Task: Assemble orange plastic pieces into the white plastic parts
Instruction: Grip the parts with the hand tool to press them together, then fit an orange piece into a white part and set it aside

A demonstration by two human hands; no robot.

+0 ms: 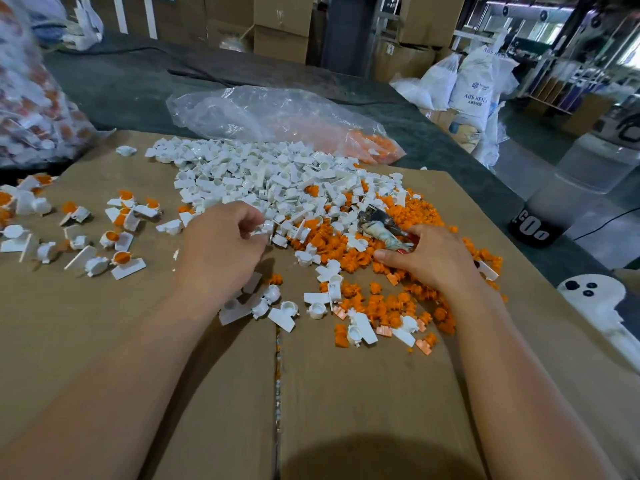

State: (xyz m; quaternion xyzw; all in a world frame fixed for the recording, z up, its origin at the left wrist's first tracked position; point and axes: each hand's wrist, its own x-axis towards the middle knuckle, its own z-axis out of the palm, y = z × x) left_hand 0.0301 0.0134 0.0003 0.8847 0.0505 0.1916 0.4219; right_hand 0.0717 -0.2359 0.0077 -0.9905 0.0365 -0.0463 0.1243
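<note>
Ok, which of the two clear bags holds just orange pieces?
The crumpled bag, nearly flat, behind the white pile; its orange pieces bunch at its right end. The full bag at far left holds white and orange parts together.

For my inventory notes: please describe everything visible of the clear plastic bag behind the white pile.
The clear, crinkled thin-film plastic bag lies slumped on the dark grey table cover, its near edge meeting the pile of white plastic parts. It looks mostly limp; orange plastic pieces fill its right end.
</note>
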